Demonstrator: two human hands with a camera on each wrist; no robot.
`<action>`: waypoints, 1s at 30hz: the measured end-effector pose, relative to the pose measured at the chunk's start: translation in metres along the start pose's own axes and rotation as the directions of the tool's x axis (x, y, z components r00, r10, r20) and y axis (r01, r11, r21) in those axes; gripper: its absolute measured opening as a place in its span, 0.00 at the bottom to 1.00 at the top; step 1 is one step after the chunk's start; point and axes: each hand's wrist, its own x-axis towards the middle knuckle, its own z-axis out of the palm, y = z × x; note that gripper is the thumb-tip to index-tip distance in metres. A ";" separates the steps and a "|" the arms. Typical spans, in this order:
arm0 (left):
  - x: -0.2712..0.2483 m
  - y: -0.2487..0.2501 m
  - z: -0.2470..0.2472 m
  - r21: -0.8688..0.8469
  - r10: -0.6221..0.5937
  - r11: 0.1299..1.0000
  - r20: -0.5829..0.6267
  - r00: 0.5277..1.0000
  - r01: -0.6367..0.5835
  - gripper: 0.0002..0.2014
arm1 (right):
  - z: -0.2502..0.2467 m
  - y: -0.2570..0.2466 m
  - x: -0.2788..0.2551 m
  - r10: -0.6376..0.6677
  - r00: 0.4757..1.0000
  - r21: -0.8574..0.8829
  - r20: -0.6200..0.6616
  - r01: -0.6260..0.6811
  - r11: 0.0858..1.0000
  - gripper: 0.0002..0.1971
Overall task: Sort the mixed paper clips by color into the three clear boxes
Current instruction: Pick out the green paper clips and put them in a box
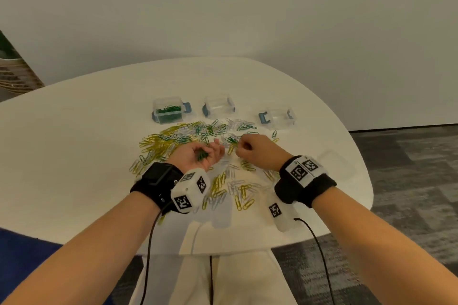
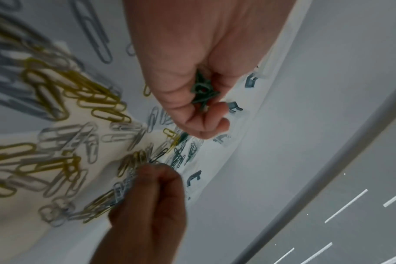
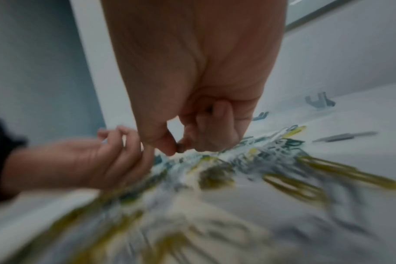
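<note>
Mixed green, yellow and white paper clips (image 1: 198,131) lie spread over the white table (image 1: 74,143). My left hand (image 1: 213,151) lies palm up in the pile, its fingers curled round a bunch of green clips (image 1: 202,155) (image 2: 202,89). Just to its right, my right hand (image 1: 239,150) is knuckles up, thumb and forefinger pinching a small dark clip (image 3: 180,148) over the pile. Three clear boxes stand behind the pile. The left box (image 1: 169,111) holds green clips. The middle box (image 1: 219,105) and the right box (image 1: 278,116) look empty.
More yellow and white clips (image 1: 235,190) lie between my wrists near the table's front edge. The table's right edge (image 1: 359,156) drops to grey carpet. A pale wall stands behind the table. Cables hang from both wristbands.
</note>
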 end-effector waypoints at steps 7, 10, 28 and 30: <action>0.010 -0.004 0.010 0.111 -0.024 0.994 -0.006 1.000 0.025 0.18 | -0.032 -0.068 0.031 -0.164 0.963 -0.178 0.214 0.203 0.963 0.12; 0.009 0.004 0.018 0.160 -0.004 0.987 -0.050 0.999 0.012 0.18 | -0.039 -0.077 0.040 -0.196 0.961 -0.147 0.193 0.226 0.963 0.14; 0.029 0.145 0.055 0.955 0.730 -0.023 0.219 0.648 -0.297 0.17 | -0.020 0.002 0.051 0.090 0.995 -0.031 -0.033 -0.091 0.995 0.13; 0.021 0.131 0.053 0.914 0.710 -0.384 0.381 0.592 -0.127 0.14 | -0.015 0.009 0.055 0.134 0.991 -0.165 0.008 -0.131 0.978 0.19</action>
